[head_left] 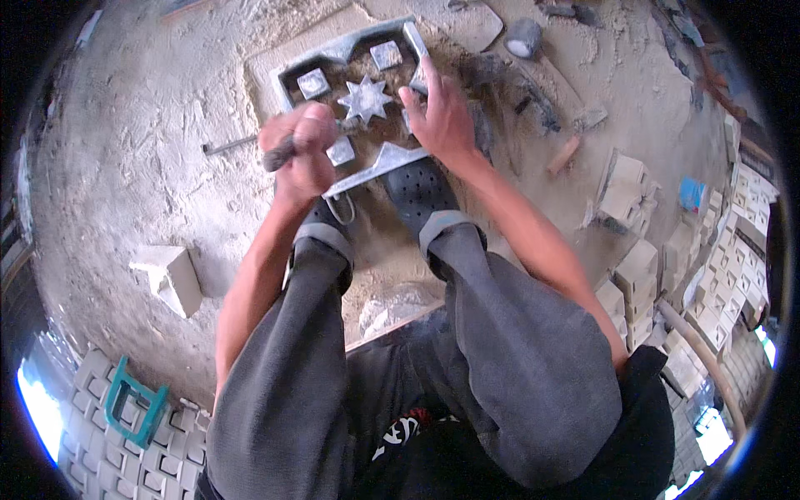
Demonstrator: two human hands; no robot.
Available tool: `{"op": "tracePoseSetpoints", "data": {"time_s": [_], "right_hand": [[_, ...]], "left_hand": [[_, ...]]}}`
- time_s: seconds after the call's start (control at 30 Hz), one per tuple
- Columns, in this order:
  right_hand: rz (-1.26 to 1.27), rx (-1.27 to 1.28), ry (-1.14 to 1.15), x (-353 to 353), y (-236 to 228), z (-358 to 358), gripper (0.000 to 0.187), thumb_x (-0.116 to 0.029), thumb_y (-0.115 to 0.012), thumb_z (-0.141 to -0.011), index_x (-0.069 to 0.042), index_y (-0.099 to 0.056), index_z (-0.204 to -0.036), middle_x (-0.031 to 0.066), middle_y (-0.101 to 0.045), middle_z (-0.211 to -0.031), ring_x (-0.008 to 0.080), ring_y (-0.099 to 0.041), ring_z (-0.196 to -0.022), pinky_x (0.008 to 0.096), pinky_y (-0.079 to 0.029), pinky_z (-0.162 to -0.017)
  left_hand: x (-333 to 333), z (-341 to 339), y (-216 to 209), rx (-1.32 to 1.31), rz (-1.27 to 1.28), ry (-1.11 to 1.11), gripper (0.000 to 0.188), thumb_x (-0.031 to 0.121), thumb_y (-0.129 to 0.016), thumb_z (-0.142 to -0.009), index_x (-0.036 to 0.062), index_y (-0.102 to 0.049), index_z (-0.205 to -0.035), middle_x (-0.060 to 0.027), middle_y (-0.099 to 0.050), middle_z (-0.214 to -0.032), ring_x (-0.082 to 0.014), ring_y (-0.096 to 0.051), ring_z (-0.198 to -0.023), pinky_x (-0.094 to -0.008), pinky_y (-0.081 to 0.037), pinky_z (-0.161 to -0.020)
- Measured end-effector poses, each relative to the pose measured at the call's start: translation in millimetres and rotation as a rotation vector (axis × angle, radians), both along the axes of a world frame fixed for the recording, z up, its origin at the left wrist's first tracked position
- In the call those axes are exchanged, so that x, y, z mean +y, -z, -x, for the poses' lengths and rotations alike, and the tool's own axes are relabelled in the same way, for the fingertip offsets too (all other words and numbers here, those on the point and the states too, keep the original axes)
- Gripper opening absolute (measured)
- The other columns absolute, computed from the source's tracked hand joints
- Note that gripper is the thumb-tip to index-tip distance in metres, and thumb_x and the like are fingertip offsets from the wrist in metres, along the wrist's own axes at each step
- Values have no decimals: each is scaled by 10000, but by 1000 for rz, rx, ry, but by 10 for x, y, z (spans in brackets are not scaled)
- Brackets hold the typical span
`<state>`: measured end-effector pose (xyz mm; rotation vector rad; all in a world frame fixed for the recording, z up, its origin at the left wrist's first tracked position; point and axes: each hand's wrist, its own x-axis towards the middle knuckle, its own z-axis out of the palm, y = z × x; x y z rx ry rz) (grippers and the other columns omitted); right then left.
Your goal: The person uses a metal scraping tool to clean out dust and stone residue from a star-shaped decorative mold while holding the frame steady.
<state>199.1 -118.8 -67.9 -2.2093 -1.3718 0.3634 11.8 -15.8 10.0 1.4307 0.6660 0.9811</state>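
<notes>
Left hand (303, 152): I am gripping a dark, rod-like handle (280, 156) in a closed fist over the left side of the mould; blur is hiding the rest of the tool, so I cannot tell its kind.
Right hand (446, 118): I am holding it partly open, thumb and index finger standing apart, the index fingertip seemingly touching the mould's right wall.
Legs: my grey trousers (533, 375) are filling the near view, and my dark perforated clogs (421, 196) are standing close by the mould's near edge.
Left floor: a broken pale block (179, 282) is lying well apart from the mould; beyond it a thin rod (232, 145) is jutting out beside my left fist.
Lower left: a teal frame (152, 421) is resting on pale moulded blocks (79, 408).
Right floor: more pale blocks (627, 187) are standing in stacks, and a wooden handle (564, 156) is lying nearer the mould.
Mould (358, 177): this grey metal frame is lying on the dusty floor just beyond my clogs, its walls pointing inward, a star (365, 100) sitting mid-frame among square blocks (386, 56); my hands are covering parts of both sides.
</notes>
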Motion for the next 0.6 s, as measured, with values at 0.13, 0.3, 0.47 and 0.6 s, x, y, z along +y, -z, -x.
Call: {"op": "tracePoseSetpoints", "data": {"time_s": [0.13,0.3,0.47,0.6], "right_hand": [[-31,-33,-28,115,-55,71,640,-422,-547,-928,-39,-374,-1410,240,-588,-979,423,-613,-864,494,-515,-715],[-45,-91,-21,74,-29,-27,658,-418,-555,-923,-14,-370,-1408,244,-583,-940,419,-609,-826,498,-509,-679],[-97,-51,-54,150,-9,74,667,-400,-573,-915,-11,-362,-1414,251,-584,-949,423,-607,-832,500,-507,-700],[-51,-47,-20,62,18,0,660,-394,-561,-922,-29,-348,-1429,242,-583,-1016,416,-602,-901,482,-507,-745]], "left_hand": [[113,69,464,-28,-340,-37,460,279,-422,-930,21,-402,-550,-53,-374,-497,-153,-341,-444,-315,-280,-428],[-3,-25,203,225,-134,-35,477,336,-451,-908,31,-416,-543,-30,-350,-481,-151,-341,-436,-338,-281,-438],[48,152,193,258,-199,-49,462,310,-434,-907,38,-402,-535,-45,-377,-486,-182,-372,-431,-351,-288,-437],[-41,-60,113,318,-195,69,407,233,-499,-896,10,-424,-564,-129,-382,-502,-269,-395,-428,-395,-322,-463]]}}
